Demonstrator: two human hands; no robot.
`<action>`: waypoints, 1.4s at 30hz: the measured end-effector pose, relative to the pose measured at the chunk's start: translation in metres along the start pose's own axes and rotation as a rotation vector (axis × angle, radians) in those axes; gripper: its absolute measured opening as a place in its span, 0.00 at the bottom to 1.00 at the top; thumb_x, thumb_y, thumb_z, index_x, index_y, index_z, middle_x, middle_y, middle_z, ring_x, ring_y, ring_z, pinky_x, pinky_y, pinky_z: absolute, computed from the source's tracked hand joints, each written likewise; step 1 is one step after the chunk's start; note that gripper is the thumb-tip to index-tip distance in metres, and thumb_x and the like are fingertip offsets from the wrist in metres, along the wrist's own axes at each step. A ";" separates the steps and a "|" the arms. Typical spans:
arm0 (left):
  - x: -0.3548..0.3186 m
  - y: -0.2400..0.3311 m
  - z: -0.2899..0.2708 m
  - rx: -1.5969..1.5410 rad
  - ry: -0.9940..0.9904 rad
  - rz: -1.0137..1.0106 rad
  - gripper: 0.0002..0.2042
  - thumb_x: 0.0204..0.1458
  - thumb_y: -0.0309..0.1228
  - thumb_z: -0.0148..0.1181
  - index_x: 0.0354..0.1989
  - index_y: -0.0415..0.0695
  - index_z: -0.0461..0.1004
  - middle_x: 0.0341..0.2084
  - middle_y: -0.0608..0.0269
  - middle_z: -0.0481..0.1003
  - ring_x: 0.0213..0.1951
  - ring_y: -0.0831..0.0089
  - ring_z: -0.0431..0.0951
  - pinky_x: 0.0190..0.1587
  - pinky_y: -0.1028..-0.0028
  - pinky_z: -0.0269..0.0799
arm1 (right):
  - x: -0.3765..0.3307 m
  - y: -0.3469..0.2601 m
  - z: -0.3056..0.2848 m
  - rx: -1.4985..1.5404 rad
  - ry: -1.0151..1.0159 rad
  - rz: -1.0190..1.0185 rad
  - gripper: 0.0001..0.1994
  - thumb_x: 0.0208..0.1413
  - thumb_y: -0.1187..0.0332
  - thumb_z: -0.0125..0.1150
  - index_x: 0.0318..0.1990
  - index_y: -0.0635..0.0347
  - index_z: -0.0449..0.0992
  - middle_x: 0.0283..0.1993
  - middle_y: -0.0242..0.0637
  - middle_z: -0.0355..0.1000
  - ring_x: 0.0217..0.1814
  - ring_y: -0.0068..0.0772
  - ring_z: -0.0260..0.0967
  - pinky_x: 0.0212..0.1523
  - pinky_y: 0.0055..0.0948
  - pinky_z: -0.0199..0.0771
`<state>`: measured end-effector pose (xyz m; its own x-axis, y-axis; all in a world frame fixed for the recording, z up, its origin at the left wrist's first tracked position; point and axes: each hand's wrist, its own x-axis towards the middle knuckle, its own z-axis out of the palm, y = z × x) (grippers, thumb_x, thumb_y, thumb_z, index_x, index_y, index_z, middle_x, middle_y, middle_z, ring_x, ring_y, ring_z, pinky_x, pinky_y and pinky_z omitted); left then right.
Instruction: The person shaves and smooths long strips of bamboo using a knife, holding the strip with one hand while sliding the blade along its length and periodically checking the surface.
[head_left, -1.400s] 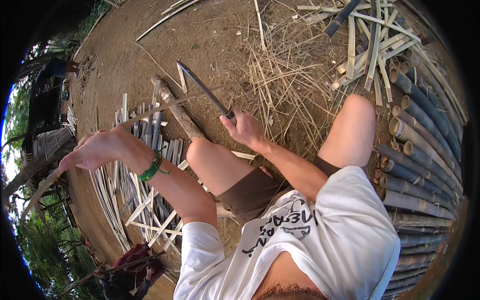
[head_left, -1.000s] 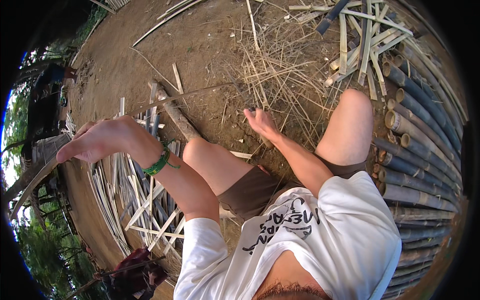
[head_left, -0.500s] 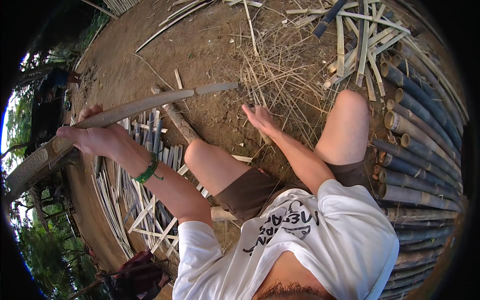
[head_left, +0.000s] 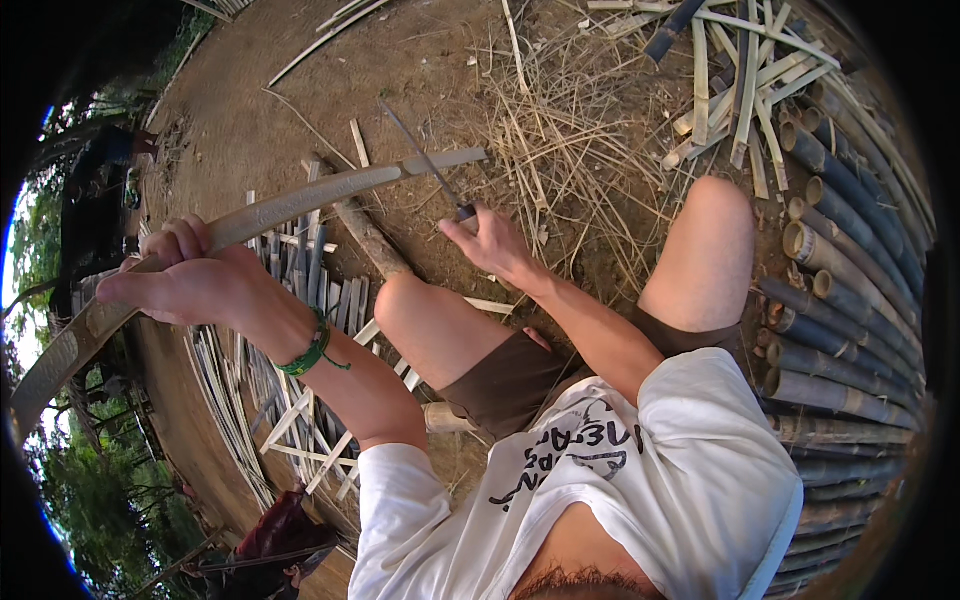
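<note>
Bamboo slat (head_left: 300, 205) ran from lower left to upper centre, the left hand (head_left: 190, 280) closed round it near mid-length. It looked long, light, stiff and sharp-edged. Right hand (head_left: 490, 245) gripped a knife (head_left: 425, 165) against the far end.

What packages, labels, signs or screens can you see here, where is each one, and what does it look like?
No packages, signs or screens show.
Shirt print: dark lettering across the chest of the white T-shirt, low in the picture and upside down in this view.
Nothing printed shows on the bamboo strip in the left hand or the knife in the right hand.
</note>
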<state>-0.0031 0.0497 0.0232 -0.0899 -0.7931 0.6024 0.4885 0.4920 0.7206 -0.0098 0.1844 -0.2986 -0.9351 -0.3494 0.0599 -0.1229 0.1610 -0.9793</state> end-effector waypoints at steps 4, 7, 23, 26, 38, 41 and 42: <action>0.003 0.004 -0.009 0.030 -0.019 0.035 0.27 0.63 0.62 0.37 0.26 0.51 0.48 0.14 0.71 0.50 0.16 0.79 0.49 0.18 0.76 0.45 | -0.008 -0.028 -0.002 0.042 -0.084 -0.096 0.22 0.56 0.51 0.65 0.30 0.64 0.71 0.14 0.38 0.66 0.16 0.40 0.70 0.20 0.38 0.69; 0.006 0.000 -0.002 0.023 -0.021 -0.004 0.27 0.63 0.62 0.36 0.26 0.51 0.48 0.14 0.71 0.50 0.16 0.79 0.50 0.18 0.76 0.46 | 0.000 0.015 0.001 -0.014 -0.038 -0.189 0.19 0.57 0.53 0.63 0.32 0.63 0.72 0.15 0.39 0.70 0.16 0.39 0.72 0.19 0.35 0.71; 0.002 -0.005 -0.019 0.056 0.120 -0.048 0.28 0.64 0.62 0.34 0.24 0.50 0.46 0.15 0.71 0.52 0.16 0.79 0.50 0.20 0.74 0.45 | -0.031 0.020 -0.005 -0.067 -0.149 0.167 0.24 0.63 0.47 0.54 0.32 0.65 0.70 0.16 0.32 0.66 0.17 0.37 0.70 0.20 0.38 0.72; -0.001 0.005 -0.024 0.072 0.118 -0.004 0.28 0.64 0.62 0.34 0.24 0.50 0.46 0.16 0.71 0.52 0.17 0.79 0.49 0.20 0.75 0.45 | -0.027 -0.035 0.001 0.021 -0.164 -0.048 0.26 0.65 0.43 0.50 0.31 0.61 0.69 0.15 0.30 0.62 0.11 0.30 0.60 0.12 0.36 0.63; 0.009 -0.001 -0.037 0.057 0.170 -0.045 0.27 0.64 0.62 0.37 0.26 0.49 0.50 0.16 0.72 0.50 0.18 0.80 0.49 0.21 0.76 0.44 | -0.001 0.044 0.002 -0.207 -0.291 -0.131 0.25 0.66 0.46 0.47 0.37 0.65 0.70 0.14 0.32 0.65 0.13 0.29 0.62 0.10 0.32 0.63; 0.008 0.005 -0.031 0.047 0.154 -0.060 0.28 0.64 0.62 0.38 0.24 0.50 0.49 0.16 0.71 0.51 0.17 0.80 0.49 0.20 0.76 0.43 | 0.017 0.097 -0.016 -0.184 -0.278 0.131 0.23 0.65 0.47 0.50 0.36 0.63 0.70 0.15 0.25 0.61 0.13 0.29 0.56 0.15 0.33 0.60; 0.005 0.008 -0.023 0.034 0.159 -0.081 0.28 0.63 0.62 0.38 0.23 0.50 0.49 0.16 0.71 0.51 0.17 0.80 0.49 0.20 0.76 0.43 | 0.038 0.124 -0.033 -0.295 -0.302 0.291 0.23 0.65 0.47 0.51 0.31 0.61 0.70 0.15 0.26 0.61 0.13 0.28 0.56 0.16 0.34 0.59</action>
<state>0.0209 0.0418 0.0239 0.0117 -0.8760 0.4821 0.4550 0.4340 0.7776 -0.0709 0.2212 -0.4110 -0.8121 -0.4952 -0.3087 -0.0008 0.5300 -0.8480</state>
